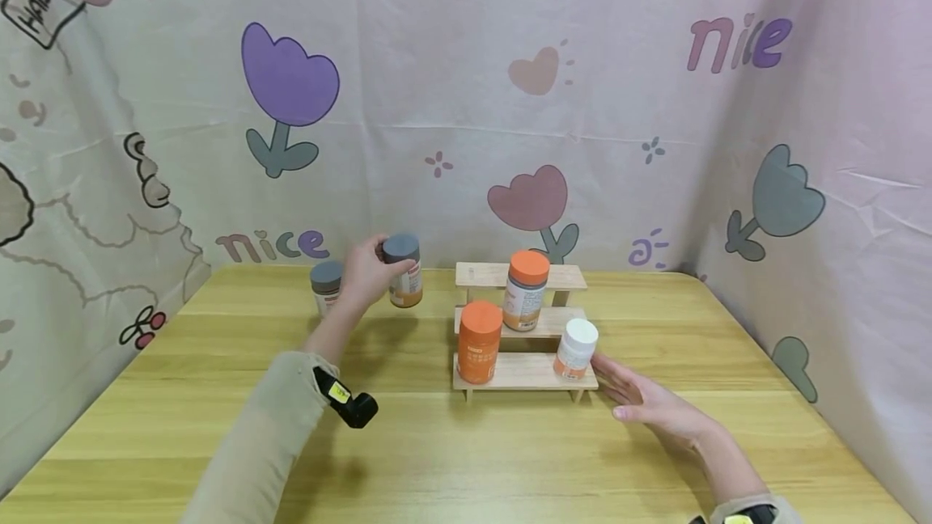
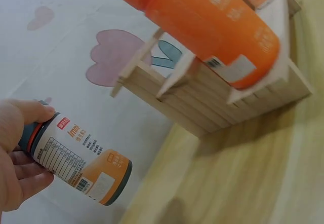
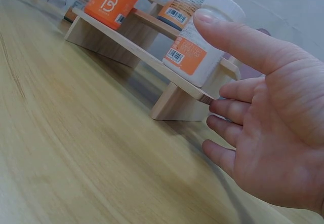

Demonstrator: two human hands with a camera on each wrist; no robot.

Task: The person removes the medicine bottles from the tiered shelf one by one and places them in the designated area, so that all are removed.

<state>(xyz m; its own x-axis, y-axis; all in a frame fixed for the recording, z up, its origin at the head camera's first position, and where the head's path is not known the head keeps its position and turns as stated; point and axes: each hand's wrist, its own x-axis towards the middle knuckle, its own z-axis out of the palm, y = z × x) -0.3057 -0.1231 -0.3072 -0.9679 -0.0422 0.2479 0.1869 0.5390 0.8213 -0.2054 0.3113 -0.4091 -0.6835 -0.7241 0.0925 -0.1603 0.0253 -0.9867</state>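
My left hand (image 1: 364, 273) grips a supplement bottle (image 1: 407, 285) by its grey-blue lid, to the left of a three-step wooden rack (image 1: 527, 372). In the left wrist view this bottle (image 2: 83, 158) hangs tilted, showing a white and orange label. My right hand (image 1: 658, 409) has its fingers extended at the right end of the lowest step. Beside it on that step stands a small white bottle (image 1: 577, 348). An orange bottle (image 1: 480, 344) stands at the step's left end. On the middle step is an orange-lidded bottle (image 1: 526, 293).
Another grey-lidded bottle (image 1: 326, 285) stands on the wooden table (image 1: 408, 459), partly hidden behind my left hand. A patterned curtain (image 1: 429, 87) hangs behind the table and along its sides.
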